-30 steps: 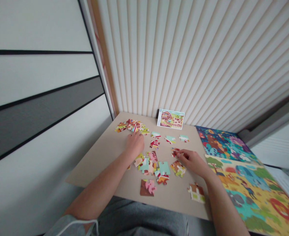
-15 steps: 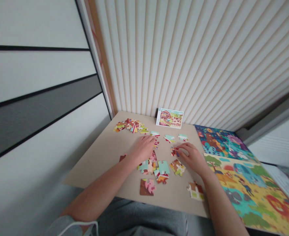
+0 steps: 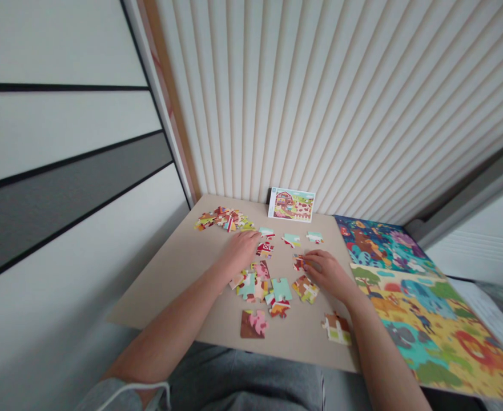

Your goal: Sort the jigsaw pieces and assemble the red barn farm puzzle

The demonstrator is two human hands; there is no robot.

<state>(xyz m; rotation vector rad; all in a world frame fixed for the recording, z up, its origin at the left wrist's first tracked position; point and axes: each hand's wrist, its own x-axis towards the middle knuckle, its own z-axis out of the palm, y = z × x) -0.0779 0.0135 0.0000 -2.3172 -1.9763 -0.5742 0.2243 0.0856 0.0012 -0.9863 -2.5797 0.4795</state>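
Left hand [image 3: 239,252] hides pieces mid-frame, finger state unclear; right hand [image 3: 327,273] fingertips pinch red piece [image 3: 298,263]; card [image 3: 291,204] print unreadable.

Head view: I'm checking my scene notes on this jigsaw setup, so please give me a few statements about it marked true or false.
1. The picture card leans against the ribbed wall. True.
2. The left hand holds that card. False: it lies low over the beige board, beside a red barn piece.
3. The right hand has its fingertips at a puzzle piece. True.
4. All loose pieces are joined into one picture. False: they lie scattered, with a pile at back left.
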